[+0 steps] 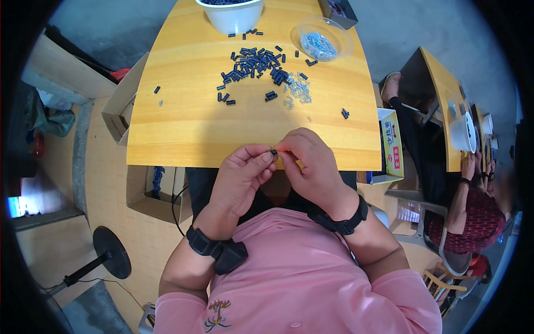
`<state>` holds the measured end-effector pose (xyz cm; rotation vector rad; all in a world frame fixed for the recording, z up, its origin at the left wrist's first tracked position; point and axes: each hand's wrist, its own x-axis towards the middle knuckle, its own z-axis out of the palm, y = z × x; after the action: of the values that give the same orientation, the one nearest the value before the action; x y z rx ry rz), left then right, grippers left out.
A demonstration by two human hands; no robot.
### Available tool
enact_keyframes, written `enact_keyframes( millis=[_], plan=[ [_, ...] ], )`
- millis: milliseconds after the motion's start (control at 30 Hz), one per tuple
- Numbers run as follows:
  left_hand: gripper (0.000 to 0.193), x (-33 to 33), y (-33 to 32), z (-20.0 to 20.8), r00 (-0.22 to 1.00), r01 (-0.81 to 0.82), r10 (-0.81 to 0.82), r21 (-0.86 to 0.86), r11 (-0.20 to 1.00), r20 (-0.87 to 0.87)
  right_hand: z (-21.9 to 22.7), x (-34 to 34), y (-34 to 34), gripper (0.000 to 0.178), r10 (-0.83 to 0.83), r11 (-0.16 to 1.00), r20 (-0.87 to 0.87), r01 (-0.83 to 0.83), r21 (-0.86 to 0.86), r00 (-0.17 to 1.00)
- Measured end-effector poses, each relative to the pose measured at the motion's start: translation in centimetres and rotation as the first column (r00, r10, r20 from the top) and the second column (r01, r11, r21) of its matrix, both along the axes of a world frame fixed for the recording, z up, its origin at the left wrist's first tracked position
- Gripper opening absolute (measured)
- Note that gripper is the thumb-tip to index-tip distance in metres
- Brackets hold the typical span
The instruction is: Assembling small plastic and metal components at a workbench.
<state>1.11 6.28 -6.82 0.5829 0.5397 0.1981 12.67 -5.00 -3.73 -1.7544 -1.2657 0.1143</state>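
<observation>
Pinching together just off the near edge of the table [183, 133], the left hand [240, 177] and right hand [311, 166] meet fingertip to fingertip over the person's lap. Left thumb and forefinger are closed on a tiny black piece [273, 151], the other fingers curled loosely under; the right hand's fingertips press in against the same piece from the other side, its knuckles arched up and its palm turned away, so what else it may hold cannot be told. Both forearms rise from the lower edge, each with a black wrist strap [218, 250], elbows bent outward over a pink shirt [300, 284]. The piece itself is too small and too covered by fingertips to make out its shape. Up on the yellow wooden top, a scatter of black pieces [255, 62] lies toward the far middle, with a small heap of silvery screws [298, 89] just to its right and a few strays toward the left and right edges. At the far edge, a white bowl [232, 14] is cut off by the frame, and a clear dish of screws [320, 40] sits near the far right corner. Cardboard boxes [123, 106] stand off the left edge on a tan floor, a black round base with a pole [111, 251] lower left. Off to the right, another person's arm [459, 195] works at a second yellow table [445, 94].
</observation>
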Motion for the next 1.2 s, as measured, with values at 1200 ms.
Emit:
enact_keyframes(
  millis=[1200],
  plan=[
    [0.018,-1.0,0.3,0.6,0.984,0.114,-0.099,0.1,0.988,-0.148,-1.4,-0.9,0.1,0.013,0.135,0.982,0.239,-0.097,-0.162,0.962]
  ],
)
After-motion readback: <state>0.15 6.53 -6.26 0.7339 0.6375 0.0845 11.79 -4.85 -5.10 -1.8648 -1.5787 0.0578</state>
